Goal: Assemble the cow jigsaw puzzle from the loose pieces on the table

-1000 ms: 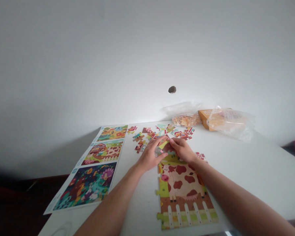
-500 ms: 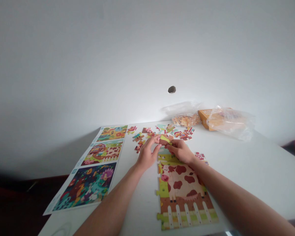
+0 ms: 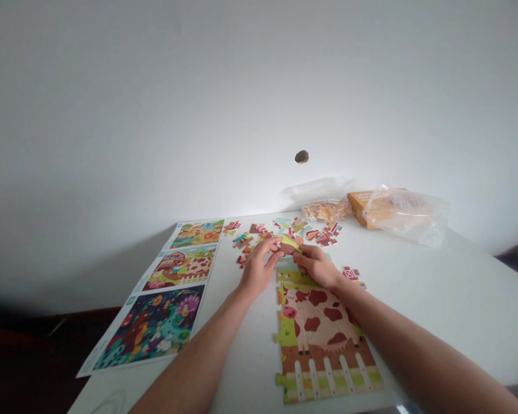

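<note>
A green and brown puzzle piece (image 3: pixel 290 244) is held up between both hands, above the top end of the joined cow puzzle (image 3: pixel 323 328). My right hand (image 3: pixel 318 265) pinches its right edge between thumb and fingers. On its left edge, my left hand (image 3: pixel 260 265) has the fingertips closed on the piece. The joined part shows a spotted cow, brown ground and a white fence, and my right hand and forearm hide some of its upper right. Several loose pieces (image 3: pixel 242 239) lie scattered behind the hands.
A printed sheet with three pictures (image 3: pixel 211 261) lies at the left. At the back are a clear bag of orange pieces (image 3: pixel 326 210) and an orange box (image 3: pixel 359 208) under a clear plastic bag (image 3: pixel 423 221). Red-patterned pieces (image 3: pixel 351 273) lie right of the puzzle.
The held piece has tilted and risen slightly. My left fingertips, apart before at its left edge, have come together on it.
</note>
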The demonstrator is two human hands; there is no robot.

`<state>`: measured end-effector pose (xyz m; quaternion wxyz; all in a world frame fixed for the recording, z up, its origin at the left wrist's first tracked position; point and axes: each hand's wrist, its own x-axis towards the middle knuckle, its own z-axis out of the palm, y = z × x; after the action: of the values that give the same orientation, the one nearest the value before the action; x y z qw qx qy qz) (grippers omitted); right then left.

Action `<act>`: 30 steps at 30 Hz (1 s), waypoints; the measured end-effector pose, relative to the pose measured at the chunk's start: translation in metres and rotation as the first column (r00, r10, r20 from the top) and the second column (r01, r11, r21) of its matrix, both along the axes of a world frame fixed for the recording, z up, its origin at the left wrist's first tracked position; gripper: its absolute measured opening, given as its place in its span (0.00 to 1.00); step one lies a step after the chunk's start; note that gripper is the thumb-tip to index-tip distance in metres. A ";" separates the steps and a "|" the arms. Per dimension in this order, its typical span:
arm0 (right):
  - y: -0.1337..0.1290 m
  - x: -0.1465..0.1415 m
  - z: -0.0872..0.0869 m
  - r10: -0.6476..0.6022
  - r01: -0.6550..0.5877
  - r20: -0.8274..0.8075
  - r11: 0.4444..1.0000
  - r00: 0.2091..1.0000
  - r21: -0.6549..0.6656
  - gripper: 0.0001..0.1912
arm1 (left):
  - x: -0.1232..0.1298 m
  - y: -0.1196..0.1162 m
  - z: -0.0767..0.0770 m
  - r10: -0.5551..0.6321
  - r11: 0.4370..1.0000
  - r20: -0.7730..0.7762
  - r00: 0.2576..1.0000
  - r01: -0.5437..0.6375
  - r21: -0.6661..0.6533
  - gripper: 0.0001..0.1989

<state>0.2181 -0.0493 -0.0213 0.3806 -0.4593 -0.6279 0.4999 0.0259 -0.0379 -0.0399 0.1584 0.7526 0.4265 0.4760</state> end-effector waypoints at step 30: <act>-0.003 0.005 -0.006 0.083 -0.101 0.120 0.983 0.989 0.154 0.20 | -0.002 0.000 -0.002 -0.002 0.993 0.057 0.998 -0.005 0.117 0.15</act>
<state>0.2227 -0.0518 -0.0278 0.3565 -0.4251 -0.7071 0.4384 0.0235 -0.0380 -0.0421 0.1257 0.7464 0.3936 0.5216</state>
